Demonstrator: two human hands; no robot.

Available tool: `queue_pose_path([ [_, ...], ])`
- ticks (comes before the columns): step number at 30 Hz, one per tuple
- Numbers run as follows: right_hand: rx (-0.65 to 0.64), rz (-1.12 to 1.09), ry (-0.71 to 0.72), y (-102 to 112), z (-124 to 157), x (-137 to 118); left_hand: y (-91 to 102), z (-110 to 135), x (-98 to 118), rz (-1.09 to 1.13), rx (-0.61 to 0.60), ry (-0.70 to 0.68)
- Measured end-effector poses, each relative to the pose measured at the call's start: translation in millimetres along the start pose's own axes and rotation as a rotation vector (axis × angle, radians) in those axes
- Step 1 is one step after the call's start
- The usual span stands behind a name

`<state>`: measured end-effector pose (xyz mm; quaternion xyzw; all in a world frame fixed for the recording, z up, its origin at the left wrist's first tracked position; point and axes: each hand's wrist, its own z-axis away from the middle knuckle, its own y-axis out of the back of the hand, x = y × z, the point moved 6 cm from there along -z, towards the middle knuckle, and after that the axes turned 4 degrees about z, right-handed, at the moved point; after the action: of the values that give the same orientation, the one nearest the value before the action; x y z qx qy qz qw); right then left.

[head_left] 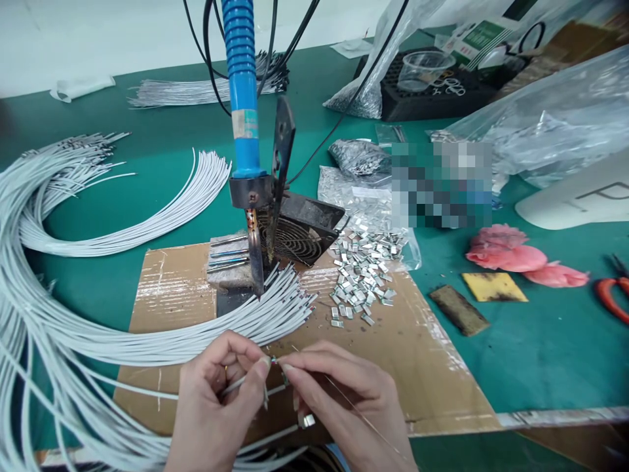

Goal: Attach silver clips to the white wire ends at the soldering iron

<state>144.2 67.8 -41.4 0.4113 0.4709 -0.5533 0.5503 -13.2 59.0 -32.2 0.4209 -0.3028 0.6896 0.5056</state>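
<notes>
Over the cardboard's front part, my left hand (216, 400) pinches a white cable (236, 385) near its end between thumb and forefinger. Tiny coloured wire ends (274, 360) show between the fingertips of both hands. My right hand (348, 400) is closed, thumb and forefinger pinched at those wire ends; exactly what lies between them is partly hidden. A thin silvery wire (363, 416), like solder, runs across the right hand. Below its fingers a small metal connector shell (307, 420) sits on another white cable end. A bundle of white cables (196, 337) lies just beyond the hands.
A soldering iron with a blue handle (244, 154) hangs tip-down above the bundle's ends. Behind stands a black fan (314, 219). Loose metal shells (361, 275) are heaped at right on the cardboard (407, 367). Further right lie a yellow sponge (494, 287) and red-handled pliers (607, 298).
</notes>
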Motion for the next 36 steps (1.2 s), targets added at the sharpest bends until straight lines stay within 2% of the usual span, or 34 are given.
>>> queue_pose_path([
  [9,0.092,-0.055,-0.099,2.7,-2.2,4.1,3.3,-0.8,-3.2,-0.082,-0.005,-0.044],
  [14,0.092,-0.012,0.003,-1.1,-5.0,-2.9,4.9,0.2,-4.7,-0.11,-0.002,-0.111],
  [21,0.072,-0.017,0.015,-2.7,-5.2,-2.4,5.1,0.8,-4.1,-0.151,-0.002,-0.181],
  [31,0.066,0.03,0.089,-2.9,-6.0,-3.6,1.4,-1.3,-1.3,-0.118,0.013,-0.146],
  [36,0.119,0.145,0.147,3.5,0.3,-2.7,0.7,-3.5,-0.9,-0.087,0.033,-0.128],
])
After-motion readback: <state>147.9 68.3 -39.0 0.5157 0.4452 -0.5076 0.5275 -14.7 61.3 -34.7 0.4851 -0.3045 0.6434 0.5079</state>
